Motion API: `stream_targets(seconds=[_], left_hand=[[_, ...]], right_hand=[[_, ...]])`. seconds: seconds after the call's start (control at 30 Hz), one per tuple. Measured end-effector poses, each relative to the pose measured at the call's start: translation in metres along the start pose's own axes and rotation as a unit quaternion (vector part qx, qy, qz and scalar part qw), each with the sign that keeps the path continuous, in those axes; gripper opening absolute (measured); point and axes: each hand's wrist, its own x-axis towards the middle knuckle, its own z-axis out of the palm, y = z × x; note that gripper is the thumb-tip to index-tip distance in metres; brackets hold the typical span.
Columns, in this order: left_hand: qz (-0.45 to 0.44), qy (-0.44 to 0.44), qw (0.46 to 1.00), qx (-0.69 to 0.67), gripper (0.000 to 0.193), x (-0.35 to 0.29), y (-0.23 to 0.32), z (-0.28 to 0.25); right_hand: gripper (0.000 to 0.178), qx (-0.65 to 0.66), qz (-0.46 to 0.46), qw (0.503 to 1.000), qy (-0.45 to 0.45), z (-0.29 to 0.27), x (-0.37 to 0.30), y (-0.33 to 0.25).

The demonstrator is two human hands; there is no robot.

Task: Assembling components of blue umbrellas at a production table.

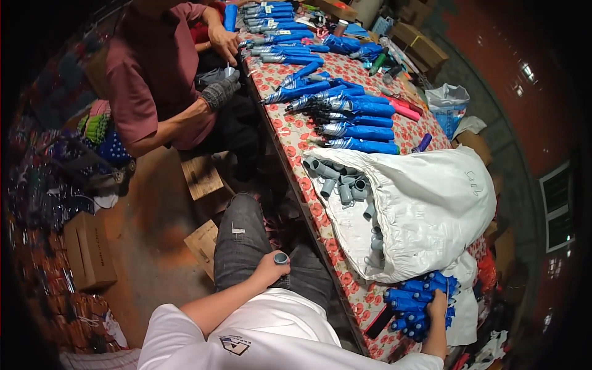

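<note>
The left hand (271, 266) rested on the person's knee, its fingers closed around a small grey cap (281, 258), a short plastic tube with a dark open end. It looked light, rigid and smooth, best pinched across its sides, since a loose grip might let it slip. The right hand (439, 306) lay on a heap of folded blue umbrellas (414, 308) at the near end of the counter (295, 132); whether its fingers gripped one could not be told. These seemed light, with soft slippery fabric over stiff shafts, best held around the middle. Beside them a white sack (431, 209) spilled more grey caps (340, 182) onto the floral cloth.
</note>
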Motion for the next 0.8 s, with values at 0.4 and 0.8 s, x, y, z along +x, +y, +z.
stream_targets(seconds=[0.4,0.8], left_hand=[[0.000,-0.010,0.995,-0.095,0.020,-0.001,-0.017,-0.008],[0.006,-0.092,0.995,-0.027,0.018,0.008,0.007,0.011]], right_hand=[[0.040,-0.056,-0.017,0.998,0.016,-0.005,-0.003,-0.014],[0.043,0.241,0.041,0.799,0.549,-0.084,-0.014,-0.080]])
